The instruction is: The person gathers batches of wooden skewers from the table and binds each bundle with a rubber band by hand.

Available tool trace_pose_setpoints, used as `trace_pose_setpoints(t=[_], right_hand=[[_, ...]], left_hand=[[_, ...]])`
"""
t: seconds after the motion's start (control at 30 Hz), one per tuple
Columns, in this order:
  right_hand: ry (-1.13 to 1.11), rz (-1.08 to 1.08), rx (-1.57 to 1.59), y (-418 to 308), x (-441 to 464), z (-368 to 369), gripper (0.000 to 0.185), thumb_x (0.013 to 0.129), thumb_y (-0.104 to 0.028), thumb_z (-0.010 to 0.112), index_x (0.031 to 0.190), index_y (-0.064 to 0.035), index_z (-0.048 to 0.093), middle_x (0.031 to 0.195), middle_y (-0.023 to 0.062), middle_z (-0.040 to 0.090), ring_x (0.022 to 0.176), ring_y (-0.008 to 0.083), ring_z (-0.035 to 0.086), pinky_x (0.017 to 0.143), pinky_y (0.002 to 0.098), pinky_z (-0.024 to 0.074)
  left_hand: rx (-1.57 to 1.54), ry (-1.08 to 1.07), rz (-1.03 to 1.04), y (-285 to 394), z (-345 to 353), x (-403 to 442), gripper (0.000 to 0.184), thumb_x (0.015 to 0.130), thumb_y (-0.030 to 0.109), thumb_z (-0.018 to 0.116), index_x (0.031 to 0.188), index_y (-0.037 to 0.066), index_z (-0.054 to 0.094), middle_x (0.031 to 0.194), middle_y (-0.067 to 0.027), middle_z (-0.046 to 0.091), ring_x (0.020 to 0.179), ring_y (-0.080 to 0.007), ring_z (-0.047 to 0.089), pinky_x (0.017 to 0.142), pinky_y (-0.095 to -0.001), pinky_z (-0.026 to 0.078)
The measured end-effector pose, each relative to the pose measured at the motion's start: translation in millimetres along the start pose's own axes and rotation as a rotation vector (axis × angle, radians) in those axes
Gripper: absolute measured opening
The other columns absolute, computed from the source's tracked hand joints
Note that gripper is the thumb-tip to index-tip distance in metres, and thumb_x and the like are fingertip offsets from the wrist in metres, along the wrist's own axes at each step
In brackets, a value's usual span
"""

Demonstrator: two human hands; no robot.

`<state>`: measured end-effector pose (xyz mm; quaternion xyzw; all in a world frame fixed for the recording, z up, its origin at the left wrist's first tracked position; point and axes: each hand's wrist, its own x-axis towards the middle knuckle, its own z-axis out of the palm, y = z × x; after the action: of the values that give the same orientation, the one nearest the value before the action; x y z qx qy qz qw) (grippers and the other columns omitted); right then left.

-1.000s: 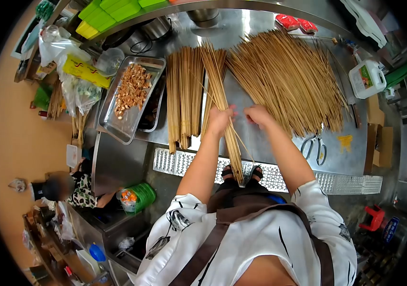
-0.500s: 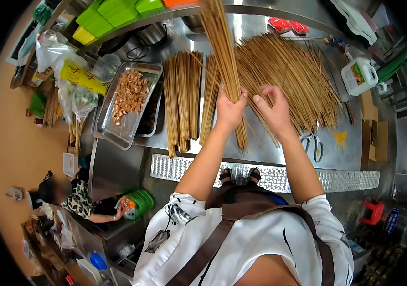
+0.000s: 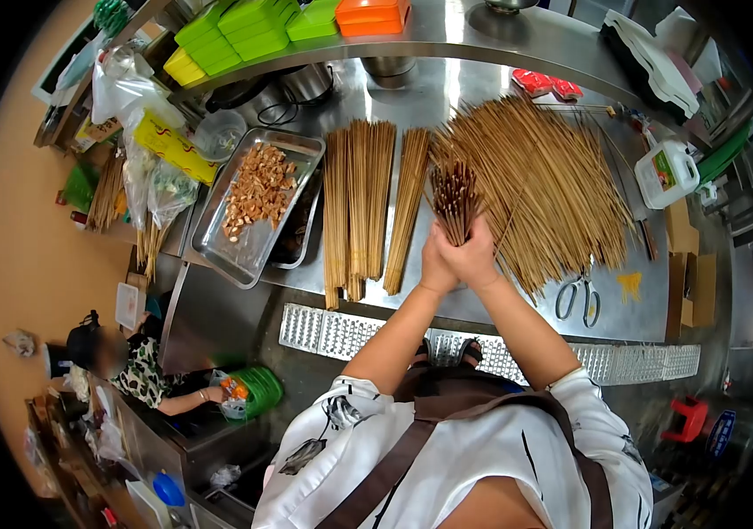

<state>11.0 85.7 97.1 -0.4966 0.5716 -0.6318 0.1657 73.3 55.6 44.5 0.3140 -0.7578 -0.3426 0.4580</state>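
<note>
A bundle of thin brown sticks [image 3: 456,201] stands upright, its ends pointing up toward the camera. My left hand [image 3: 438,262] and my right hand [image 3: 473,253] are wrapped round it, touching each other. Behind and to the right, a wide loose pile of sticks [image 3: 544,176] covers much of the steel table [image 3: 482,310]. To the left lie several neat bundles [image 3: 359,203], with one more bundle [image 3: 407,212] a little apart, beside my hands.
A metal tray [image 3: 257,256] holds chopped brown pieces. Scissors [image 3: 579,301] lie near the front edge, and a white jug [image 3: 666,175] stands at the right. Overhead runs a steel shelf [image 3: 473,37] with green and orange boxes. Another person [image 3: 142,370] is at the lower left.
The long bundle in my left hand has been tipped upright, end toward the camera. My right hand, earlier apart with nothing in it, has closed round the bundle too.
</note>
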Motion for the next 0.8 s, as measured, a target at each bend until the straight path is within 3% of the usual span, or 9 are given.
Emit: trace_pose_setpoints(t=[0.13, 0.2, 0.27, 0.33, 0.4, 0.47, 0.63, 0.73, 0.8], right_hand=[[-0.114, 0.073, -0.009, 0.5, -0.4, -4.6, 0.048, 0.067, -0.003, 0.065, 0.112, 0.0019, 0.049, 0.1, 0.0123, 0.059, 0.091, 0.021, 0.059, 0.08, 0.0301, 0.0457], [0.029, -0.177, 0.05, -14.2, 4.7, -4.8, 0.042, 0.068, -0.005, 0.065, 0.108, 0.0013, 0.051, 0.094, 0.0116, 0.061, 0.084, 0.0205, 0.06, 0.076, 0.0297, 0.0466], [0.041, -0.186, 0.104, -8.8, 3.5, -4.4, 0.041, 0.068, -0.006, 0.066, 0.106, 0.0013, 0.052, 0.093, 0.0118, 0.061, 0.084, 0.02, 0.059, 0.077, 0.0293, 0.0464], [-0.044, 0.021, 0.089, 17.0, -2.6, -3.0, 0.04, 0.071, 0.0, 0.065, 0.109, 0.0046, 0.051, 0.093, 0.0068, 0.059, 0.084, 0.0128, 0.056, 0.08, 0.028, 0.0455], [-0.054, 0.051, 0.102, 20.3, -1.0, -1.7, 0.039, 0.072, -0.001, 0.065, 0.108, 0.0033, 0.051, 0.092, 0.0054, 0.058, 0.085, 0.0122, 0.055, 0.079, 0.0276, 0.0451], [-0.073, 0.183, 0.193, 8.2, -6.2, -7.0, 0.038, 0.073, -0.003, 0.065, 0.108, 0.0023, 0.05, 0.092, 0.0048, 0.057, 0.083, 0.0118, 0.054, 0.078, 0.0267, 0.0445], [-0.188, 0.013, 0.154, 2.8, -4.2, -11.8, 0.048, 0.072, -0.003, 0.065, 0.114, -0.0006, 0.044, 0.099, 0.0064, 0.052, 0.086, 0.0109, 0.05, 0.079, 0.0266, 0.0426], [-0.057, 0.291, 0.179, 48.1, -17.3, 4.9, 0.027, 0.073, -0.007, 0.065, 0.098, 0.0, 0.056, 0.088, 0.0056, 0.06, 0.078, 0.0105, 0.055, 0.072, 0.0265, 0.0467], [-0.01, 0.339, 0.209, 33.5, -14.2, 0.0, 0.034, 0.072, -0.011, 0.064, 0.102, 0.0032, 0.057, 0.091, 0.012, 0.064, 0.082, 0.014, 0.058, 0.075, 0.029, 0.0466]], left_hand=[[-0.028, -0.052, -0.041, -1.3, -4.0, -0.5, 0.044, 0.074, 0.02, 0.063, 0.115, 0.009, 0.05, 0.114, -0.0114, 0.05, 0.099, -0.0304, 0.054, 0.077, -0.0364, 0.046], [-0.03, -0.076, -0.047, 3.9, -7.8, 5.5, 0.044, 0.074, 0.02, 0.063, 0.115, 0.01, 0.05, 0.114, -0.0109, 0.05, 0.099, -0.0302, 0.054, 0.077, -0.0362, 0.046], [-0.038, -0.1, -0.062, 1.9, -9.5, 6.8, 0.045, 0.074, 0.02, 0.063, 0.115, 0.01, 0.05, 0.115, -0.0104, 0.05, 0.1, -0.0301, 0.054, 0.077, -0.0361, 0.046], [-0.086, -0.125, -0.133, -13.6, -4.6, -2.5, 0.045, 0.074, 0.02, 0.063, 0.116, 0.011, 0.05, 0.115, -0.0101, 0.051, 0.1, -0.03, 0.054, 0.077, -0.0359, 0.046], [-0.202, -0.158, -0.283, -17.3, -1.4, -2.0, 0.045, 0.074, 0.021, 0.063, 0.116, 0.011, 0.05, 0.113, -0.0097, 0.053, 0.1, -0.03, 0.055, 0.078, -0.0357, 0.046], [-0.219, -0.165, -0.209, -8.4, -6.7, -5.4, 0.044, 0.075, 0.02, 0.062, 0.116, 0.011, 0.05, 0.11, -0.0112, 0.057, 0.098, -0.0303, 0.056, 0.078, -0.0354, 0.046], [-0.036, -0.185, -0.239, -2.7, -11.8, -1.0, 0.044, 0.075, 0.019, 0.061, 0.117, 0.012, 0.049, 0.105, -0.0125, 0.06, 0.096, -0.0308, 0.057, 0.078, -0.0352, 0.046], [-0.036, -0.354, -0.413, -52.9, 2.8, -21.5, 0.041, 0.074, 0.017, 0.06, 0.113, 0.01, 0.051, 0.1, -0.0152, 0.06, 0.094, -0.0339, 0.057, 0.078, -0.0358, 0.046], [-0.14, -0.337, -0.356, -64.8, 13.1, -25.9, 0.04, 0.071, 0.014, 0.065, 0.108, 0.004, 0.054, 0.098, -0.0131, 0.062, 0.092, -0.0271, 0.059, 0.082, -0.0344, 0.046]])
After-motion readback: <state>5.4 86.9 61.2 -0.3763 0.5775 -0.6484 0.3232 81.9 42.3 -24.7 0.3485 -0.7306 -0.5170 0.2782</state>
